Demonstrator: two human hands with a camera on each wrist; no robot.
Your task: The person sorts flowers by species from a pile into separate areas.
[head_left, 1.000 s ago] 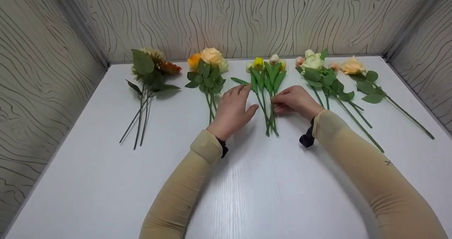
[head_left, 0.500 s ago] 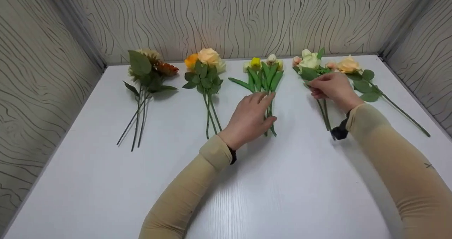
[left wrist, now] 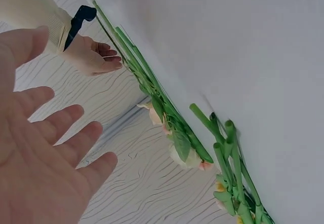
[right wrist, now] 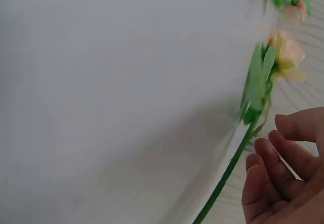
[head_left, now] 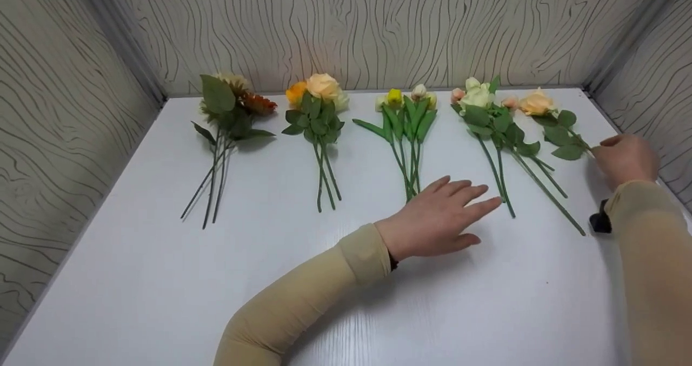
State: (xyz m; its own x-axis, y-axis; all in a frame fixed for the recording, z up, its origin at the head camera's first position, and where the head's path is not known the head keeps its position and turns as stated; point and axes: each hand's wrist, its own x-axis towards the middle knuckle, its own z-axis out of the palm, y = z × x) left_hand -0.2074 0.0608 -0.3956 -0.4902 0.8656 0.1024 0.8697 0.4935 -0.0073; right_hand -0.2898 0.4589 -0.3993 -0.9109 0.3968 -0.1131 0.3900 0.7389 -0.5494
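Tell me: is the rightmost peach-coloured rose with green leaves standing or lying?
Lying: the rose stretches along the smooth white table, its bloom toward the patterned back wall.

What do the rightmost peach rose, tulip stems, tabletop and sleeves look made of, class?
Rightmost peach rose: probably matte fabric; thin, shineless petals.
Tulip stems: likely smooth plastic; even green, blunt ends.
Tabletop: perhaps laminate or painted wood, satin; streaky grain under soft glare.
Sleeves: matte fabric, possibly stretchy; fine wrinkles.

The left hand (head_left: 440, 217) has its fingers spread, and the right hand (head_left: 627, 160) has fingers loosely bent.
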